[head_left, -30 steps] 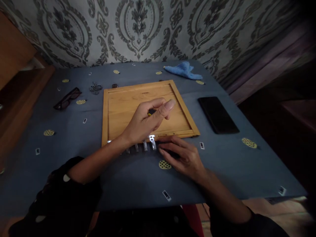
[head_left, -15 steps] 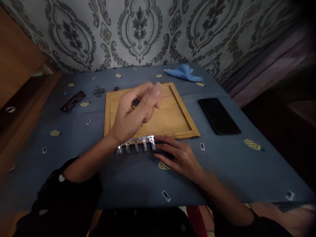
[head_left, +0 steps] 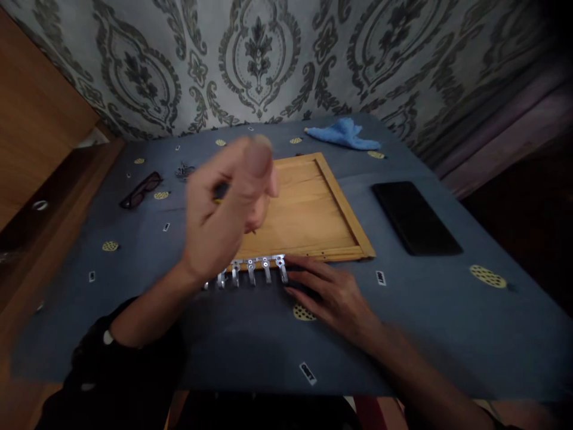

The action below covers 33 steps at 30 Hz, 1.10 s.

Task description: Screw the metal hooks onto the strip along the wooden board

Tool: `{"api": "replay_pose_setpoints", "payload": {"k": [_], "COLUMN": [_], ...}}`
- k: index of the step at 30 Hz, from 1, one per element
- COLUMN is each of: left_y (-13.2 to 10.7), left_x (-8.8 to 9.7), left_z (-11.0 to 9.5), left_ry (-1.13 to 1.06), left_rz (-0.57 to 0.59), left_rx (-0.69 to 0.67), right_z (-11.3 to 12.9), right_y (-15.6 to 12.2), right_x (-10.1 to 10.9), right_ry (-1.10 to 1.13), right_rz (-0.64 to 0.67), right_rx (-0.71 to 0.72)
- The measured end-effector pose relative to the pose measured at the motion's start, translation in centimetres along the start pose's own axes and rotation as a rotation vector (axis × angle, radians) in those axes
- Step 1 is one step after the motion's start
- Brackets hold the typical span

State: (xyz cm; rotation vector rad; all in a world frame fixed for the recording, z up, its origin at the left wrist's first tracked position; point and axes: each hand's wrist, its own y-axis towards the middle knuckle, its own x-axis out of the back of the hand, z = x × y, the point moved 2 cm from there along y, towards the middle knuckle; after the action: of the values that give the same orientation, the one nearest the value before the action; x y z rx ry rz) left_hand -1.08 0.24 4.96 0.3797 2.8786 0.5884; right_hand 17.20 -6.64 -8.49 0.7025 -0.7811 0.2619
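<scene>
My left hand is raised over a framed wooden board, its fingers wrapped round what looks like a screwdriver. A bit of black and yellow handle shows in the grip, and a thin tip pokes out below the fist; the rest is hidden. Along the board's near edge lies a shiny metal hook rail with several hooks, its left part partly behind my left wrist. My right hand rests flat, fingers stretched, with the fingertips at the rail's right end and the board's edge.
A black phone-like slab lies right of the board. Behind it sits a crumpled blue cloth. Dark glasses and a small heap of metal pieces lie at the left. A patterned wall covering borders the table's back.
My left hand has moved left and looks larger, still gripping the screwdriver. The whole view has shifted slightly. My right hand stays at the hook rail's end.
</scene>
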Motion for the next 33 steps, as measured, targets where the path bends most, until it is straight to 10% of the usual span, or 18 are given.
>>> {"api": "replay_pose_setpoints", "payload": {"k": [7,14,23,28,33], "left_y": [0.1,-0.5,-0.6,2.9,6.4], "left_x": [-1.1,-0.5,1.8,8.1,18.6], "left_z": [2.2,3.6,7.6,7.8,7.9], "left_ry": [0.503,1.161,1.249,1.234,1.449], "left_rz": [0.444,0.580,0.670,0.571,0.023], "left_rx": [0.153,0.049,0.153,0.256,0.383], "right_z": [-0.1,-0.2,-0.4,-0.8,-0.9], "right_y": [0.0,0.1,0.1,-0.2,-0.2], "right_x": [-0.1,-0.2,-0.2,-0.4,-0.4], "right_ry": [-0.032,-0.033,-0.066,-0.059,-0.046], "right_rz": [-0.002,-0.011,-0.055,-0.075,-0.078], "right_rx": [0.024,0.040,0.082,0.091,0.092]}}
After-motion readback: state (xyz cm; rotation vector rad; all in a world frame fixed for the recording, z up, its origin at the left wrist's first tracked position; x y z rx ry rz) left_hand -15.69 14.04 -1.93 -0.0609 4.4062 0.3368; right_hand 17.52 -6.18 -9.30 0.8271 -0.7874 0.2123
